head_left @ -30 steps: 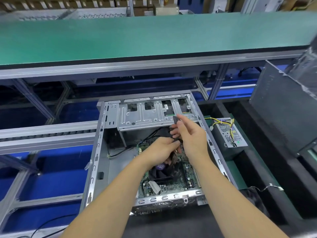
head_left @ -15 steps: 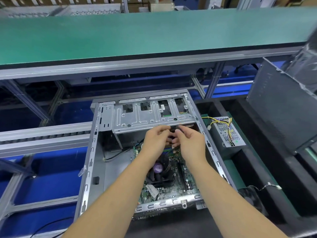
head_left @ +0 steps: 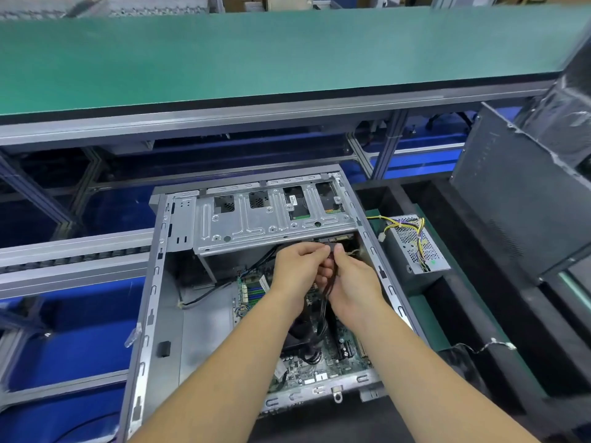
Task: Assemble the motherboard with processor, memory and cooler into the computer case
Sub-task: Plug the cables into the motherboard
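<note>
The motherboard (head_left: 323,362) lies seated in the computer case (head_left: 153,298); left hand (head_left: 297,270) and right hand (head_left: 351,282) meet just under the drive cage (head_left: 256,225), each grip pinched closed on a black cable (head_left: 324,302), probably to route it clear of the cooler.

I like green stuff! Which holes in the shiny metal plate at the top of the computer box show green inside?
The two right-hand holes in the metal plate show green boards; the two left ones look dark.
</note>
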